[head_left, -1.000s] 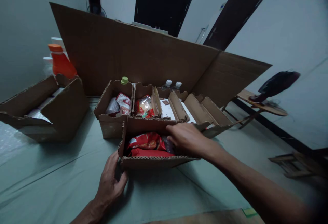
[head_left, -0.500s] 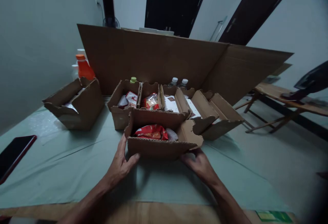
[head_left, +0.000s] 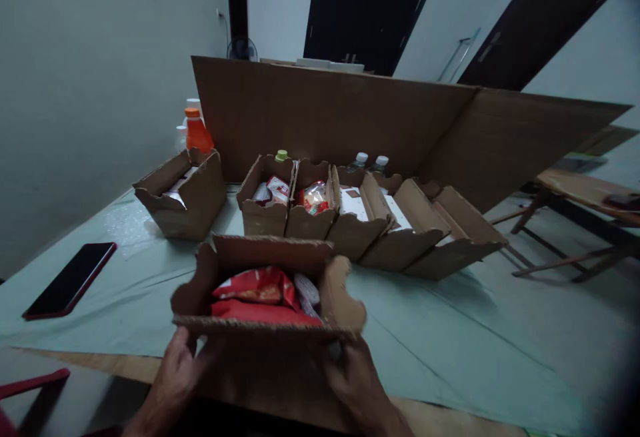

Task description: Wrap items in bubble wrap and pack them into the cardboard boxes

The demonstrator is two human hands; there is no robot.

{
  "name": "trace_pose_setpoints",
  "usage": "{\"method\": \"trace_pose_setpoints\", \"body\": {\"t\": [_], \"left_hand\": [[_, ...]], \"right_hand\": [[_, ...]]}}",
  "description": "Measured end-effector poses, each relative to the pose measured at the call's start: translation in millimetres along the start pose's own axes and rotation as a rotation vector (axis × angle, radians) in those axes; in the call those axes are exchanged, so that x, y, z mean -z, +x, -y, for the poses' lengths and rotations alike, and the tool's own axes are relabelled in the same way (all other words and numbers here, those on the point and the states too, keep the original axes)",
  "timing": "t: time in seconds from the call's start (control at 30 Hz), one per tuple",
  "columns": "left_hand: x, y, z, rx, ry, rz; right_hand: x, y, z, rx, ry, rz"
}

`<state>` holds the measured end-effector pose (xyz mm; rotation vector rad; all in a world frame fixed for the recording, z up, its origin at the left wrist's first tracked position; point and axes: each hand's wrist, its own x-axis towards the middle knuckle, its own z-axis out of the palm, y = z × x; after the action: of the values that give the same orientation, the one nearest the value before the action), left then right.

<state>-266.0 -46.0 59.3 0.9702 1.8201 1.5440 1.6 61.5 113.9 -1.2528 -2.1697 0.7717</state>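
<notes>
Between my two hands is an open cardboard box point(head_left: 210, 327), held at the table's near edge and tilted so its inside faces me. Red snack packets point(head_left: 260, 290) lie in it, with a pale wrapped item point(head_left: 307, 294) at their right. My left hand point(head_left: 177, 370) grips the box's lower left end, its fingers partly hidden beneath. At the lower right corner, my right hand point(head_left: 353, 380) is closed on the box, its fingers mostly under it. Behind stands a row of similar cardboard boxes point(head_left: 310, 224) holding packets and white items.
A smartphone point(head_left: 70, 280) lies at the left on the green cloth point(head_left: 430, 330). Behind it are another cardboard box point(head_left: 193, 207) and bubble wrap point(head_left: 127, 227). An orange bottle point(head_left: 199, 136) and a tall cardboard panel point(head_left: 320, 114) stand at the back. A wooden stool point(head_left: 565, 190) is at the right.
The held box has come towards me and to the left, away from the row, and tipped so more of its contents show. My view has shifted left.
</notes>
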Motion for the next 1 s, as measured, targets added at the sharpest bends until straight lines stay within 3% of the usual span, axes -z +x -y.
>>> {"method": "trace_pose_setpoints", "body": {"t": [0.07,0.13,0.27,0.37,0.5,0.63,0.73,0.83,1.0], "left_hand": [[8.3,10.9,-18.0,-0.001,-0.03,-0.025],[-6.5,25.8,-40.5,-0.015,-0.106,0.009],[-58.7,39.4,-64.6,-0.091,-0.237,0.209],[-70.8,29.9,-54.2,-0.142,-0.246,0.273],[-36.2,12.4,-23.9,-0.055,-0.159,0.091],[14.7,3.9,-7.2,0.026,-0.079,-0.223],[39.3,-8.6,-0.3,0.033,-0.052,-0.352],[46.3,-28.2,11.4,0.043,0.033,-0.366],[31.1,-49.3,23.9,0.063,0.19,-0.345]], "right_hand": [[-1.2,21.2,17.3,0.035,0.021,-0.044],[9.0,36.1,19.1,0.021,0.041,-0.115],[37.7,25.9,-15.1,-0.116,-0.041,-0.26],[39.1,8.3,-39.4,-0.169,-0.073,-0.306],[2.0,19.7,-25.2,-0.074,0.05,-0.134],[-45.0,73.4,19.1,0.148,0.21,0.073],[-76.6,116.1,43.9,0.269,0.265,0.154],[-106.0,145.5,56.2,0.305,0.305,0.136],[-143.7,164.9,64.4,0.29,0.324,0.027]]}}
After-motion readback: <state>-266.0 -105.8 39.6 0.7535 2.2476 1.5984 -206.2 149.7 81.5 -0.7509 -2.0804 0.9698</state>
